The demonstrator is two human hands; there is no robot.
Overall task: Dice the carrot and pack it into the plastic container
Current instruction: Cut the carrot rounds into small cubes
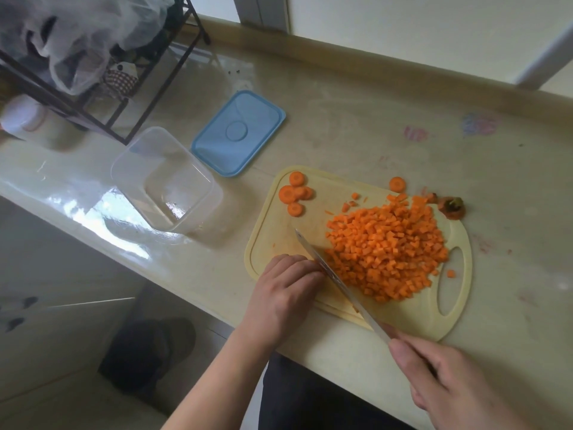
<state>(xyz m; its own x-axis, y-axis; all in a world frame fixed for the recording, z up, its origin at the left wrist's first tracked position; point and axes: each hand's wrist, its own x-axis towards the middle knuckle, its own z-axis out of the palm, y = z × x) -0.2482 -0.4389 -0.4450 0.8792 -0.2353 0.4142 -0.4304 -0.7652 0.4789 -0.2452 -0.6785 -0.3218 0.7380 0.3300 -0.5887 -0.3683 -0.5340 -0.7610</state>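
The right hand (449,380) grips the handle of a knife (338,274), whose blade lies slanted across the near-left part of the cutting board (459,305). The left hand (288,287), fingers curled under, rests on the board against the blade's left side; whether it holds anything cannot be told. A heap of diced carrot (387,249) fills the board's middle, right of the blade. A few carrot rounds (294,193) lie at the board's far-left corner, and the carrot top (452,207) sits at its far-right edge. Left of the board stands the clear plastic container (167,181), empty, with its blue lid (238,133) lying beyond it on the glossy beige desk (356,125). A black wire rack (124,88) stands further left.
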